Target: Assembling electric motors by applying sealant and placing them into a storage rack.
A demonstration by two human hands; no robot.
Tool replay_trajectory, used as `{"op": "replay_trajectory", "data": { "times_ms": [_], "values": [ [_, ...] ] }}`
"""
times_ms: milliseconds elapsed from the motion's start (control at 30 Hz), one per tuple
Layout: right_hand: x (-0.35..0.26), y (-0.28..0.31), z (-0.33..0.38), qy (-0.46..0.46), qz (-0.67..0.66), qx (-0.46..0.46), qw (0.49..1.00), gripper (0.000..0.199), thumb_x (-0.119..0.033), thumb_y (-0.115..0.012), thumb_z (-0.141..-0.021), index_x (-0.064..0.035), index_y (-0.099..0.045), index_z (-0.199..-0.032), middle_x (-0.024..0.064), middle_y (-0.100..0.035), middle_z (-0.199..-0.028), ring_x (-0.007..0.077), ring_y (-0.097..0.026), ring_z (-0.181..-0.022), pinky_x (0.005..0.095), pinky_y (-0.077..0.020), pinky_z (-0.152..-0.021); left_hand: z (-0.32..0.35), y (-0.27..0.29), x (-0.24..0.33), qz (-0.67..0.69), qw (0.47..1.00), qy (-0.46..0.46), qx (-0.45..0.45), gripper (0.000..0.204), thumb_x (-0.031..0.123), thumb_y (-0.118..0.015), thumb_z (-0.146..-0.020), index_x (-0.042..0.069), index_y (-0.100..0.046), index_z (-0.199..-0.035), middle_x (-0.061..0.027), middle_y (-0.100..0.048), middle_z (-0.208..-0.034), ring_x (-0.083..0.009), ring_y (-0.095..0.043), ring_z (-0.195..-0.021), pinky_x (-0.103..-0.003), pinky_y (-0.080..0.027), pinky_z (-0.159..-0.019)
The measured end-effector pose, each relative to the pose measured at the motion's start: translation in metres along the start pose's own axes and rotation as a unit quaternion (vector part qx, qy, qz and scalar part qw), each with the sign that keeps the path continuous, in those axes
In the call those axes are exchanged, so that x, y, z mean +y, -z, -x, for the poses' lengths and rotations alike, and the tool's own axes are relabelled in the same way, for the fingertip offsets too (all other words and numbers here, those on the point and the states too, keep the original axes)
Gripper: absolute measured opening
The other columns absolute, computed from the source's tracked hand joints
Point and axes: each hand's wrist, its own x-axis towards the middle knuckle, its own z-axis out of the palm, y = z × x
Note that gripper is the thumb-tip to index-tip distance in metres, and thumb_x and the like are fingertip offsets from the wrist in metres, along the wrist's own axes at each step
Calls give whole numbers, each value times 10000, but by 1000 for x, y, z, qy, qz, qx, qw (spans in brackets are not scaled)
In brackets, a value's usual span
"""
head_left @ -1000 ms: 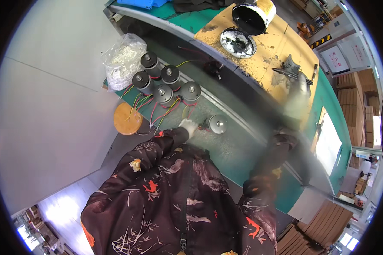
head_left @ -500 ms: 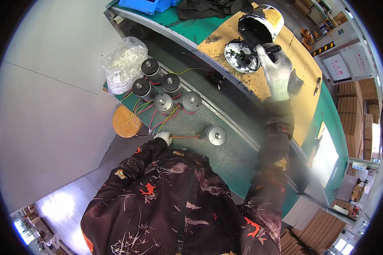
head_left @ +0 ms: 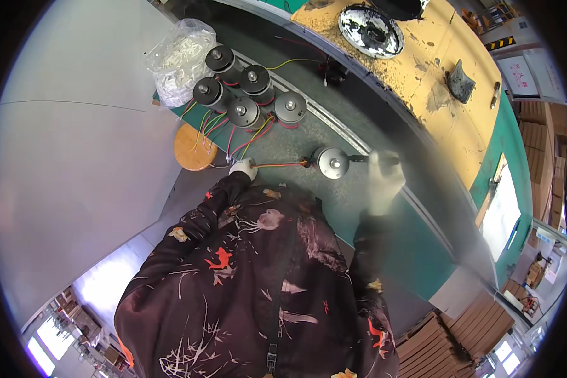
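Observation:
A round silver motor (head_left: 331,162) lies on the green bench in front of me, its red and yellow wires (head_left: 282,165) running left. My left hand (head_left: 242,169), in a white glove, pinches the ends of those wires at the bench edge. My gloved right hand (head_left: 384,181) is blurred just right of the motor. It grips a thin dark tool (head_left: 361,159) whose tip touches the motor's side. The dark patterned sleeves of both my arms come up from below.
Several more motors (head_left: 244,112) with coloured wires stand grouped at the back left, beside a clear plastic bag (head_left: 179,57). A round wooden stool top (head_left: 195,148) sits under the bench edge. On the yellow stained board (head_left: 435,107) lie a black-smeared dish (head_left: 370,30) and a dark scraper (head_left: 460,82).
My right hand has come back from the black dish on the yellow board down to the motor. My left hand has stayed on the wires.

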Motion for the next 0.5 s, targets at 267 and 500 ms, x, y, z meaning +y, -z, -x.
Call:
{"op": "replay_trajectory", "data": {
  "times_ms": [267,500],
  "values": [
    [25,-8,67,-115,-88,-4,989,169,-130,-746,-875,10,-676,-937,27,-672,-772,56,-591,-670,220,-495,-631,-2,-6,-8,8,1000,2,-2,300,320,-609,-828,104,-695,-1018,-202,-703,-997,-365,-669,-981,-459,-524,-835],
    [27,-17,78,-148,-138,9,979,172,-141,-737,-890,11,-677,-945,15,-664,-730,44,-583,-634,207,-476,-597,-2,-15,-16,13,1000,-3,8,265,307,-648,-815,102,-690,-976,-184,-706,-956,-352,-676,-945,-442,-524,-795]
  ]
}}
